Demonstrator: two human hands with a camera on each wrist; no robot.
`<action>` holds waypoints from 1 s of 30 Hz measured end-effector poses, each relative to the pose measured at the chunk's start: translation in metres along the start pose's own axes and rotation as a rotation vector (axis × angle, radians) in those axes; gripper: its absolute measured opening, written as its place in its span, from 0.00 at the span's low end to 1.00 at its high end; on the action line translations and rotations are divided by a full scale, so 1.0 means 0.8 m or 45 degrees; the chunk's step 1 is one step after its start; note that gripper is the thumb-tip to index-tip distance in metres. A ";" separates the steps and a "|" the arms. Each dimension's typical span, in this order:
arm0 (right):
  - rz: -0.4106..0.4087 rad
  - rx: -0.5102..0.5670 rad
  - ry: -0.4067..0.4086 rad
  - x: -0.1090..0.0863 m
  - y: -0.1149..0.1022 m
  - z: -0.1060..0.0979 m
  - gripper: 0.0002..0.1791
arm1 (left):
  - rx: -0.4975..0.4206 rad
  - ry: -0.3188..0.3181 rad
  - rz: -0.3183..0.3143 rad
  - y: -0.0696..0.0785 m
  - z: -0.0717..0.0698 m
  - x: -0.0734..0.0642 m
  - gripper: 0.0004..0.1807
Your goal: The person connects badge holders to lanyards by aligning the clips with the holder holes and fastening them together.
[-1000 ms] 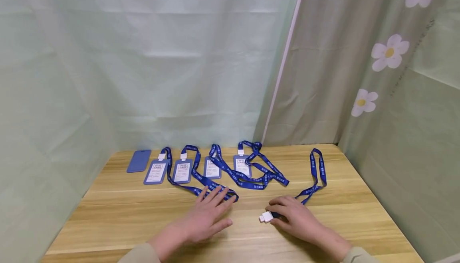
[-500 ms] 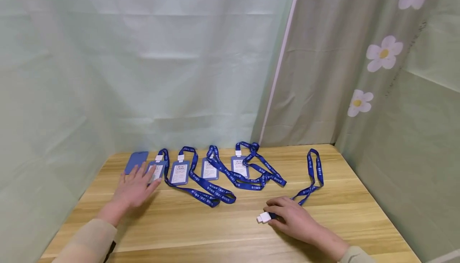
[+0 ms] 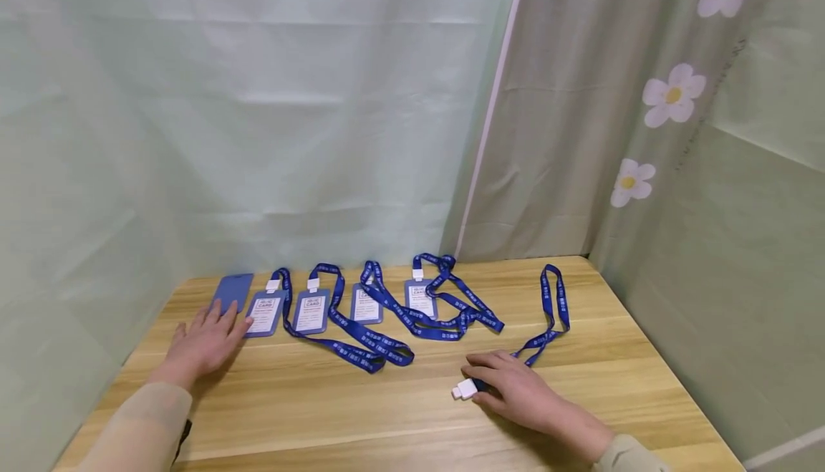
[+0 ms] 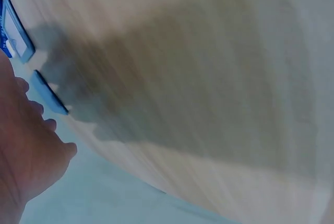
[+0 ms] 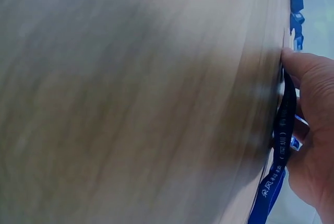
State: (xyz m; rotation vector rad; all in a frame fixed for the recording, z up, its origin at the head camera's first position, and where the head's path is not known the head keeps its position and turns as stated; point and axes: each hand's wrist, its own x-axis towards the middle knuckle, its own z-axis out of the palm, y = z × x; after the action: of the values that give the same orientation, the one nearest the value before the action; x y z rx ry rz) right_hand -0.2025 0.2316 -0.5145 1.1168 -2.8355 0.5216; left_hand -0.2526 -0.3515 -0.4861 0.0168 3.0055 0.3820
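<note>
My left hand (image 3: 201, 343) reaches to the left side of the table, fingers spread and fairly straight. Its fingertips are at the near edge of a plain blue badge holder (image 3: 233, 291), which has no strap on it. In the left wrist view the fingers hang close to that holder (image 4: 48, 93); contact is hard to tell. My right hand (image 3: 518, 387) pinches a blue lanyard (image 3: 561, 307) just behind its white plastic clip (image 3: 465, 389). The strap's loop stretches away to the back right. In the right wrist view the printed strap (image 5: 284, 130) runs along the thumb.
Several blue badge holders with printed cards and lanyards lie in a row, including one beside my left hand (image 3: 265, 313) and one farther right (image 3: 421, 301). Their straps trail across the wooden table (image 3: 361, 422). Pale curtains (image 3: 309, 135) enclose the back and sides.
My left hand has moved from the middle, over the straps, leftward to the plain blue holder. The right hand stays on its lanyard. The head view has shifted slightly.
</note>
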 end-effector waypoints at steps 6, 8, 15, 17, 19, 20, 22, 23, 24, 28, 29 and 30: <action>-0.017 -0.004 -0.014 0.005 0.000 0.001 0.26 | -0.037 -0.043 0.009 0.005 -0.003 0.014 0.50; -0.024 -0.009 -0.016 0.006 0.000 0.002 0.26 | -0.041 -0.069 0.002 0.006 -0.003 0.016 0.51; -0.014 -0.018 -0.013 0.002 0.000 0.000 0.26 | -0.038 -0.101 0.005 0.004 0.002 0.017 0.52; -0.016 -0.014 -0.014 0.003 -0.001 0.000 0.25 | -0.029 -0.093 0.012 0.000 0.003 0.011 0.52; -0.022 -0.006 -0.012 0.003 -0.002 -0.001 0.25 | -0.003 -0.084 0.018 -0.004 0.005 0.004 0.52; -0.025 -0.006 -0.012 0.003 -0.002 -0.002 0.25 | 0.009 -0.080 0.022 -0.005 0.005 0.000 0.52; -0.026 0.001 -0.011 0.003 -0.003 -0.003 0.25 | 0.033 -0.073 0.030 -0.008 0.007 -0.008 0.52; -0.027 0.004 -0.010 0.003 -0.003 -0.003 0.25 | 0.049 -0.066 0.035 -0.008 0.008 -0.012 0.51; -0.027 0.007 -0.009 0.003 -0.003 -0.004 0.25 | 0.062 -0.058 0.039 -0.009 0.008 -0.016 0.51; -0.022 0.018 -0.013 0.002 -0.004 -0.005 0.25 | 0.091 -0.030 0.048 -0.008 0.010 -0.033 0.50; -0.021 0.019 -0.015 0.002 -0.004 -0.005 0.25 | 0.095 -0.025 0.048 -0.007 0.011 -0.038 0.50; -0.021 0.018 -0.017 0.002 -0.004 -0.005 0.25 | 0.098 -0.021 0.047 -0.007 0.011 -0.042 0.50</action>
State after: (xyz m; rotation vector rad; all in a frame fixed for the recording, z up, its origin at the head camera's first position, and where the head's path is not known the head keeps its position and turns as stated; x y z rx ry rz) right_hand -0.2022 0.2296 -0.5092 1.1488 -2.8358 0.5362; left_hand -0.2181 -0.3558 -0.4925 0.0818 3.0055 0.2677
